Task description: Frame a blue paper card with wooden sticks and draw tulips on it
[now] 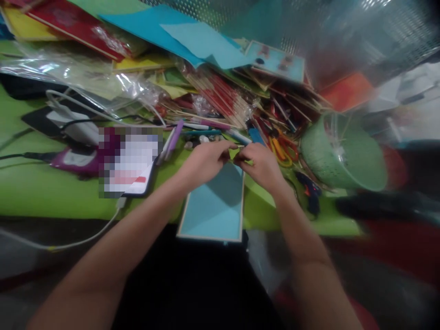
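A light blue rectangular panel [215,211] with a thin pale wooden border lies at the front of the green table, its near end reaching past the table edge. Over its far end my left hand [206,161] is closed in a pinch, fingertips pointing right. Facing it, a small gap away, my right hand [261,164] has its fingers curled together too. Whatever either pinch holds is too small and blurred to make out. Just beyond the hands lie several small stones [204,139] and some pens [201,132].
A phone [137,160] and a purple power strip [75,160] with cables sit at the left. To the right are orange-handled scissors [282,149], a green basket [343,153] and a dark glue gun [309,190]. Sticks, plastic bags and coloured sheets [192,36] are heaped behind.
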`<state>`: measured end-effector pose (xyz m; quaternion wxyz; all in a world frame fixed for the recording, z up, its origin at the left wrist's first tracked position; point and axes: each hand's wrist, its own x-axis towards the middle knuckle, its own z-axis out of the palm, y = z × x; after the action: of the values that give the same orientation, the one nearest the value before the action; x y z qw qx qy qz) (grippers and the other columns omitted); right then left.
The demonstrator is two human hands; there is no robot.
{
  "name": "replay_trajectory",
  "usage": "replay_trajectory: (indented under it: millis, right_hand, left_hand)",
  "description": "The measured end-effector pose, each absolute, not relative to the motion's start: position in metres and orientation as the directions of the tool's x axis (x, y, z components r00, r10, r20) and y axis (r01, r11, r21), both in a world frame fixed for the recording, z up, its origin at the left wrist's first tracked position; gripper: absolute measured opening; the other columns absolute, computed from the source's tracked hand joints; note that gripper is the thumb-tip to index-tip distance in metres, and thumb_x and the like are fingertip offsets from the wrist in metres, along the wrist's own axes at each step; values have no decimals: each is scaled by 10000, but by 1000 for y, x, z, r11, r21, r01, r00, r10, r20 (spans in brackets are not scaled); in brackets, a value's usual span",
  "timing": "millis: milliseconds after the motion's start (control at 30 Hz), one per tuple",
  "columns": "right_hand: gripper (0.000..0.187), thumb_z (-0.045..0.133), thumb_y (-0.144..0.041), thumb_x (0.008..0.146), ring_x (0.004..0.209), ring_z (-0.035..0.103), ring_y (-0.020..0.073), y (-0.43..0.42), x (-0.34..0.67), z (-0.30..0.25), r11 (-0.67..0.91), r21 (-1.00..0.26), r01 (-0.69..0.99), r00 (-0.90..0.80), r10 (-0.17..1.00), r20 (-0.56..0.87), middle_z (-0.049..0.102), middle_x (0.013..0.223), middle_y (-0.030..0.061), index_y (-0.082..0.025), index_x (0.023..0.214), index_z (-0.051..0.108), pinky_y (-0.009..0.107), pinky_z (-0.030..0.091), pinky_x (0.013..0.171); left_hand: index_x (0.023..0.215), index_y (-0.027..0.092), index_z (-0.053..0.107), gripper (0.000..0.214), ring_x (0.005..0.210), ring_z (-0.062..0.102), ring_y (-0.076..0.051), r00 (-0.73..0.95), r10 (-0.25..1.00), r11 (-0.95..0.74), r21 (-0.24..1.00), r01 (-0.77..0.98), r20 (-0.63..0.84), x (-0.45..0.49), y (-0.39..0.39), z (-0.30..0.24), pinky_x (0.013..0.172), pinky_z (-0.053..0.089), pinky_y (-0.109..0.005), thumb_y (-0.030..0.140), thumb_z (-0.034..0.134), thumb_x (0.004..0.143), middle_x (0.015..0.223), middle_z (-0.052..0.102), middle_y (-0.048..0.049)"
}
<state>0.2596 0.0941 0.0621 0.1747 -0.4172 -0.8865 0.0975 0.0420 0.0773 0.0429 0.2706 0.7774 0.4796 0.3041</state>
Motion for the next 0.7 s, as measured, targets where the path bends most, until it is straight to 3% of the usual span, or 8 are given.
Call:
replay_trajectory:
  millis: [133,333,567,700]
  right_hand:
    - [98,701,-180,933,926,670,256,93,264,61,605,-327,726,-583,794,175,769,926,71,-215,889,782,368,473,840]
    - [135,673,-209,939,908,680,260,90,260,58,572,-333,750,-575,812,101,773,923,73,-232,898,799,372,490,825]
    - [129,681,-209,932,906,680,265,92,257,51,584,-309,751,-589,803,86,773,920,84,-215,903,807,364,476,792]
    - [128,682,-202,930,933,682,277,92,253,48,582,-296,757,-588,805,80,777,933,95,-203,913,808,372,477,801]
  left_hand:
    - [1136,219,773,305,1138,712,-272,242,942,-337,658,674,234,24,81,53,1036,518,-389,169,586,900,1196,798,-55]
    - [938,243,781,169,1027,708,-281,99,978,-191,591,784,185,3,84,59,949,518,-400,192,623,909,1019,801,-45]
    - [870,236,787,148,995,720,-314,65,990,-124,526,842,129,-3,85,52,935,513,-431,205,642,866,953,801,-58]
    - [849,235,791,154,999,715,-325,125,986,-163,503,849,110,-1,85,48,949,500,-450,194,642,848,932,784,-68]
